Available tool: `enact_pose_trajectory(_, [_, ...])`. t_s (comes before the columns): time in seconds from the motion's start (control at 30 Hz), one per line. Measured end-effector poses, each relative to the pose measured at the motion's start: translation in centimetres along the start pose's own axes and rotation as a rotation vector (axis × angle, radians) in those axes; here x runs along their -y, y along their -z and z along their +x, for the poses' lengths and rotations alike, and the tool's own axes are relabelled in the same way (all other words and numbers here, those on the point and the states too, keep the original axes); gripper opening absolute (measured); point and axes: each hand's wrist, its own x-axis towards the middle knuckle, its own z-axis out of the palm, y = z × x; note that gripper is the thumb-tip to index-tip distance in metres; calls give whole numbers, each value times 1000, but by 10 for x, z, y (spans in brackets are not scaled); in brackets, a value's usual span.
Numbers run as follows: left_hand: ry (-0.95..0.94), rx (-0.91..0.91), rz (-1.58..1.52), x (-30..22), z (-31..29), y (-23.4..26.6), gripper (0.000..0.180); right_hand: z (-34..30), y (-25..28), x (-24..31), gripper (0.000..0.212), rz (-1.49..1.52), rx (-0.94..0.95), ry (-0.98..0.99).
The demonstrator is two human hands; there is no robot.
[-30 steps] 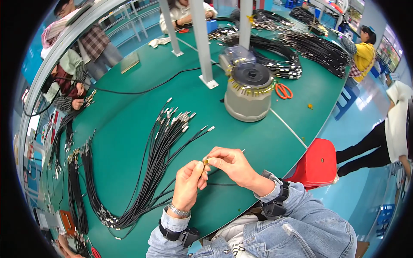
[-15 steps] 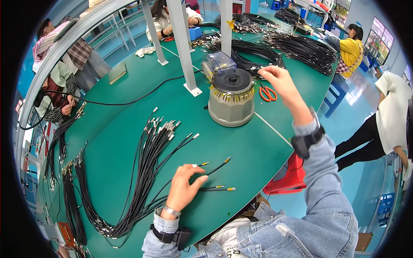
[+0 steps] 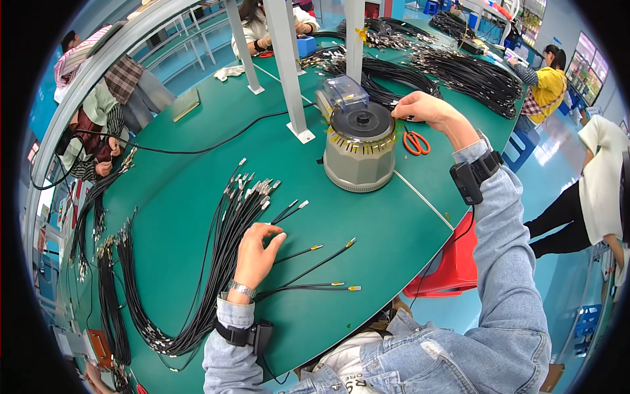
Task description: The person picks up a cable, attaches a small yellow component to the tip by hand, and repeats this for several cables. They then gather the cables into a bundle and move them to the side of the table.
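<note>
My right hand (image 3: 430,113) reaches to the right rim of a round automatic tape dispenser (image 3: 359,157) with a black top and short yellow tape strips around its edge. Thumb and forefinger pinch at that rim, seemingly on a yellow tape strip; the strip itself is mostly hidden. Over a bundle of black cables (image 3: 220,262) with silver connector ends, my left hand (image 3: 256,253) hovers with fingers curved and thumb apart, nothing visible in it. Just right of it lie several separate cables (image 3: 315,262) with yellow tape near their tips.
Orange-handled scissors (image 3: 416,142) lie right of the dispenser. Grey metal posts (image 3: 292,85) rise from the green table (image 3: 216,144). More cable bundles (image 3: 479,75) cover its far right. A red stool (image 3: 453,262) stands by the near edge. Co-workers sit and stand around.
My right hand has come down onto the dispenser's rim, its fingertips closing together. My left hand has moved left and away from me, off the taped cable ends.
</note>
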Motion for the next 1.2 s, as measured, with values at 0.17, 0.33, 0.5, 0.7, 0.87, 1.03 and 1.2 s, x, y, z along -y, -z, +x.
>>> enact_pose_trajectory(0.17, [-80, -88, 178, 12, 11, -6, 16, -9, 0, 19, 17, 61, -60, 26])
enact_pose_trajectory(0.33, [-104, -143, 277, 10, 26, -19, 18, -27, -10, 31, 14, 340, -137, 203])
enact_pose_trajectory(0.5, [-97, -190, 316, 12, 37, -33, 17, -56, -48, 37, 10, 552, -6, 353])
enact_pose_trajectory(0.7, [-61, -127, 238, 31, 45, -32, 17, -83, -108, 30, 10, 658, 117, 357])
enact_pose_trajectory(0.87, [-103, -269, -147, 1, 32, -21, 12, -106, -163, 31, 11, 779, 129, 339])
enact_pose_trajectory(1.03, [216, -76, -762, -54, -3, 4, 16, -125, -216, 40, 11, 886, 155, 358])
enact_pose_trajectory(1.2, [422, -35, -1077, -67, -40, 9, 14, -136, -250, 51, 10, 853, 121, 454])
